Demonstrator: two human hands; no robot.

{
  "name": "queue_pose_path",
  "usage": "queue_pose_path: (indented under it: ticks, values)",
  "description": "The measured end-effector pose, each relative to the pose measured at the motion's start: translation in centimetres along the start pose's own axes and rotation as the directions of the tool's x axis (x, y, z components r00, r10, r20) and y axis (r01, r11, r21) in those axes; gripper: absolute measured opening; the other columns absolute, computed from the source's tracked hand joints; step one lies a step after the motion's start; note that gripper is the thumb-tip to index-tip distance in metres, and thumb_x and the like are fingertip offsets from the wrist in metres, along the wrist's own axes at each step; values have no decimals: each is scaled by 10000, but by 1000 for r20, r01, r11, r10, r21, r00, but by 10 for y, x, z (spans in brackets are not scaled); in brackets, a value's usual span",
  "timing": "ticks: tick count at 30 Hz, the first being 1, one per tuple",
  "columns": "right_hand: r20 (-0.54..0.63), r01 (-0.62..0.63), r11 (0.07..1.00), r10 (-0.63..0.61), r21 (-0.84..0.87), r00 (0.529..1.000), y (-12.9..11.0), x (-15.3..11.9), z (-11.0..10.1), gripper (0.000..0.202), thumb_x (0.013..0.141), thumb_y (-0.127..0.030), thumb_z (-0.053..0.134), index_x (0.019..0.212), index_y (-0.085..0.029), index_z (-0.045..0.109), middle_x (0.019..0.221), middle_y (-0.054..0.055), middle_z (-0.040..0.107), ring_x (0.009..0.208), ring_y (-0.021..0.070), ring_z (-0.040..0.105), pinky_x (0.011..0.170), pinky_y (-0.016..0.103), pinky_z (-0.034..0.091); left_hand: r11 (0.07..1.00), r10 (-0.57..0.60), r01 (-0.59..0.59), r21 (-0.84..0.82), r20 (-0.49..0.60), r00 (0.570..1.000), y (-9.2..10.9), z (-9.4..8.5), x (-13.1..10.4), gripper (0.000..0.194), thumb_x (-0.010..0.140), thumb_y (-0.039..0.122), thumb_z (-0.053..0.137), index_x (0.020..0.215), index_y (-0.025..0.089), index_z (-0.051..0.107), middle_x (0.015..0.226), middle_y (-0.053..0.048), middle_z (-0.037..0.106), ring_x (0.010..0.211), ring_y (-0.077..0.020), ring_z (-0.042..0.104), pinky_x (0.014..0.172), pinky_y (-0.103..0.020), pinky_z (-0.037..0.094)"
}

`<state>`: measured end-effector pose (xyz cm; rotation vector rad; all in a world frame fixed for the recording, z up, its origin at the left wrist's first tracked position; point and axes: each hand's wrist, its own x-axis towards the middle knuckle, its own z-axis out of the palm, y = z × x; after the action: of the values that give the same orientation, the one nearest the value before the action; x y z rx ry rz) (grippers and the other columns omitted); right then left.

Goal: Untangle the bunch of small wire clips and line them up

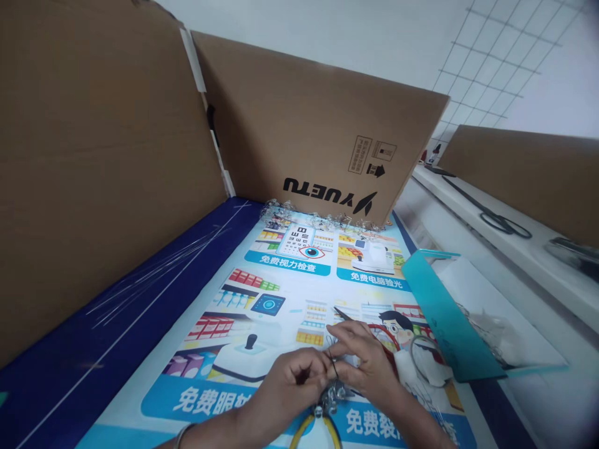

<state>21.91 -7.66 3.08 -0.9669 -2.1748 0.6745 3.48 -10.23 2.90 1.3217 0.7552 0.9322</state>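
Here, the left hand (292, 383) and right hand (367, 362) pinch a thin dark string (334, 363) between their fingertips. Clear shiny beads (333, 396) bunch just below the fingers, near yellow handles (333, 431). The string looks light and bendy, probably best held near its ends; the beads may slip.

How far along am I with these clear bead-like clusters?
The clusters along the foot of the cardboard panel look finished. In progress: your left hand and right hand are pinching a thin dark strand, just above another clear bunch. Probably left: the loose pale strands on the blue border; I can't tell how many.
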Motion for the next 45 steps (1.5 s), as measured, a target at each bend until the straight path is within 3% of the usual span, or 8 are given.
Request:
queue_pose_path:
  ticks: [4,14,23,26,28,34,39,45]
  values:
    - [-2,-8,1000,8,8,1000,-3,1,-3,571,764,-285,642,1277,-332,396,889,-29,703,1081,223,468,953,432,329,1000,-20,19,-5,-45,999,7,1,-3,203,765,212,542,587,145,469,729,-23,512,700,-128,477,656,-248,378]
    - [-34,-56,997,54,-59,998,-24,1,8,589,751,-78,552,1283,-277,394,1027,34,627,1110,195,456,941,364,385,955,54,5,297,-192,980,14,-8,2,165,740,154,509,577,150,528,769,-9,393,700,-122,445,597,-231,365]
    - [-45,-228,969,233,92,971,-37,22,3,499,696,-28,542,1130,-272,522,783,-33,656,939,183,515,905,342,372,811,305,-247,530,-23,952,10,-24,6,35,791,194,541,823,192,527,990,-55,455,994,-200,448,858,-334,387]
    - [-22,-275,951,280,143,960,-39,31,-1,498,687,-32,535,1123,-273,530,751,-44,650,952,182,520,960,366,318,816,301,-275,508,32,953,2,-31,14,580,647,293,722,1121,222,396,1222,-99,383,1147,-260,369,951,-403,340]
    - [-7,-305,940,310,151,951,-41,36,1,528,662,-22,533,1127,-272,531,750,-47,654,973,187,515,960,368,312,795,302,-280,538,49,952,-3,-33,18,719,626,302,737,1206,232,318,1243,-109,373,1157,-271,360,950,-422,337]
    - [-27,-342,936,345,80,938,-48,41,8,538,642,-24,526,1126,-260,535,729,-41,667,943,194,514,868,335,366,714,378,-309,628,25,925,1,-31,22,325,643,105,581,917,206,438,942,-37,484,913,-204,453,807,-355,398]
    - [-49,-330,944,329,-18,943,-54,37,4,542,645,-13,502,1120,-268,557,867,-14,670,954,199,518,859,334,375,688,398,-337,643,55,916,8,-30,19,314,603,60,541,864,209,450,920,-25,486,913,-197,442,822,-350,386]
    - [2,-335,942,335,8,942,-57,35,-1,465,684,-42,513,1091,-264,546,739,-30,658,878,197,567,825,330,411,715,391,-330,617,39,920,8,-30,17,343,584,48,547,868,208,440,933,-27,488,916,-193,443,818,-333,388]
